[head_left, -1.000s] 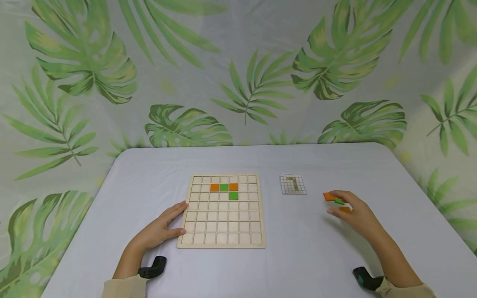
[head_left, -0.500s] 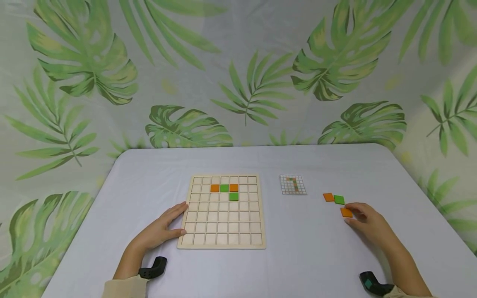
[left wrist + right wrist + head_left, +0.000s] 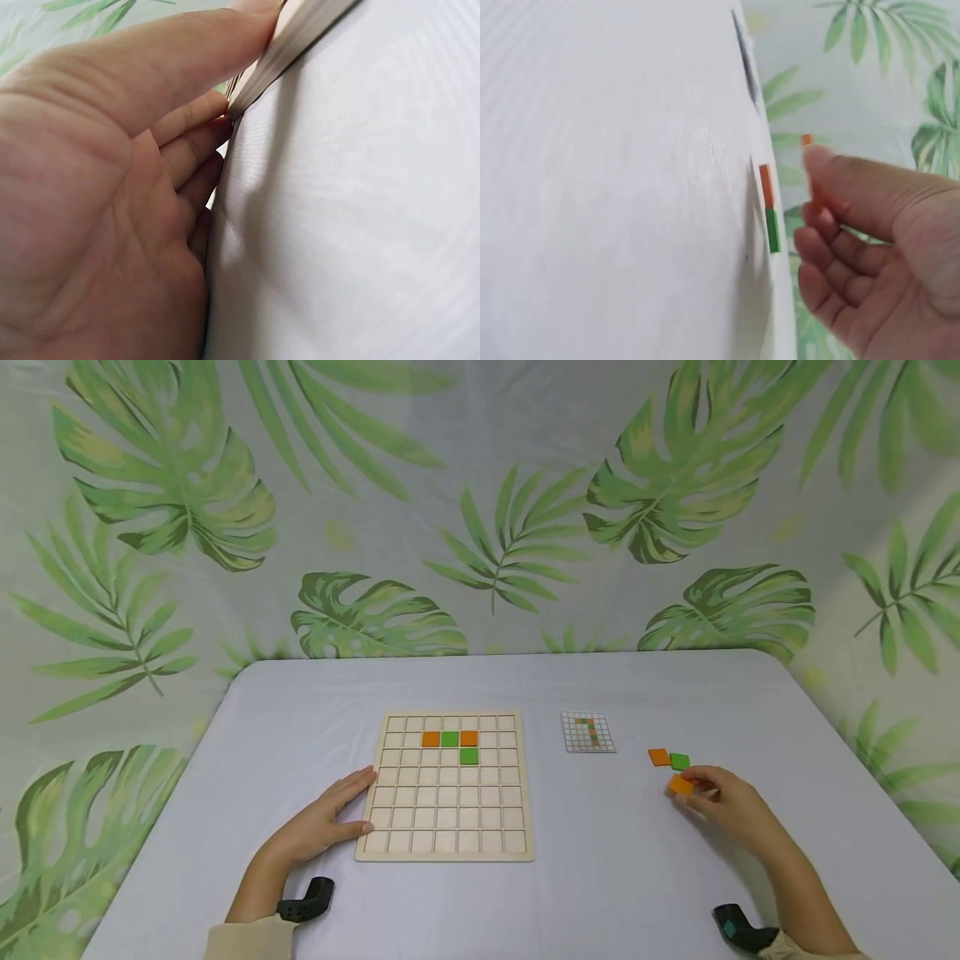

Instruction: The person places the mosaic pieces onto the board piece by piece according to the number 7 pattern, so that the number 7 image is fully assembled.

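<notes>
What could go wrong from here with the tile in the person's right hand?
The held orange tile could slip, since the right hand only pinches it between thumb and finger.

That hand might nudge the loose green tile or the loose orange tile, which lie close by on the table.

The held tile could also end up in the wrong square: the board is mostly bare, and the card beside it has a small pattern.

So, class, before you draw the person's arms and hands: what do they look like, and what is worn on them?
The left hand and right hand are bare, without gloves. The left sleeve and right sleeve are plain beige. Beside each wrist sits a bent black device: the left device looks all black, the right device has a small teal-green patch.
</notes>
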`<state>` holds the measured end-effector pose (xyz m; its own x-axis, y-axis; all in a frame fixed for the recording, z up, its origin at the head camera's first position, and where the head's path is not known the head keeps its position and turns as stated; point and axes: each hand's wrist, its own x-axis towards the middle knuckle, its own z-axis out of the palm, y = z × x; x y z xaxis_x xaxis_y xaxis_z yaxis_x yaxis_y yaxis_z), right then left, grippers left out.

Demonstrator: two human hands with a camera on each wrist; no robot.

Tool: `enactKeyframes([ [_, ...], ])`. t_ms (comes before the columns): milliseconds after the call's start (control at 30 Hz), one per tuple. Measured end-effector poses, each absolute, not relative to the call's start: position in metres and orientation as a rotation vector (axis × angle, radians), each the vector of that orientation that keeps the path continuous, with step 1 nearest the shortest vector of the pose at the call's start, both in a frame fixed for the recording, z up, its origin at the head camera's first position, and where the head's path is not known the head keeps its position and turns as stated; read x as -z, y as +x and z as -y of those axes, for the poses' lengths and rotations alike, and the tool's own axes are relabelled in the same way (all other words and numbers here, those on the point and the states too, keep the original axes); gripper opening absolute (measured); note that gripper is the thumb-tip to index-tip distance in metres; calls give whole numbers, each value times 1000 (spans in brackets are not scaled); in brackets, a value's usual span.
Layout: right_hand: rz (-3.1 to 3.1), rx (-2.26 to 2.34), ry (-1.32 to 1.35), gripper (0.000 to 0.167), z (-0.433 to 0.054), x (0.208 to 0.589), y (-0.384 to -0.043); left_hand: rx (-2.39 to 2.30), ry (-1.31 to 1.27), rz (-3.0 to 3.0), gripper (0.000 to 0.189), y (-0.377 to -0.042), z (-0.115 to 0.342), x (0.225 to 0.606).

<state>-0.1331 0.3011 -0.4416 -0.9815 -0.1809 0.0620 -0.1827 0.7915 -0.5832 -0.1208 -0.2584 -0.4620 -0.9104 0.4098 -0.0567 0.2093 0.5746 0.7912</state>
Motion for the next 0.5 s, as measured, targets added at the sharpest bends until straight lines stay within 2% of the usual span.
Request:
enactKeyframes([
  [233,2793,-987,575,34,-264,428,-145,-1241,513,-2578,80,-120,258,461],
  [500,2693,-1061,696,36,-208,419,-161,-1247,507,-2574,80,-121,258,462],
])
